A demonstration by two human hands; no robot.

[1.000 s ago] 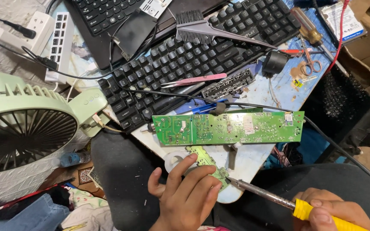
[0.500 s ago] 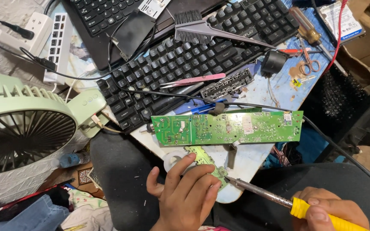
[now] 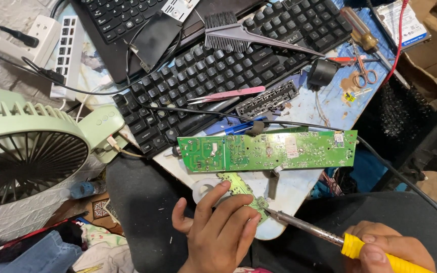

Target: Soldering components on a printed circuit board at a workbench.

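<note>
Soldering iron (image 3: 330, 236) | right hand (image 3: 385, 248) | tip up-left, touching small board (image 3: 243, 191)

A long green circuit board (image 3: 269, 150) is lying across the table edge (image 3: 299, 184), and a black keyboard (image 3: 218, 76) is lying behind it. A brush (image 3: 238, 34) and pink tweezers (image 3: 228, 94) are resting on the keyboard. A pale green fan (image 3: 26, 151) is standing at the left, and small scissors (image 3: 364, 71) are lying at the right
</note>
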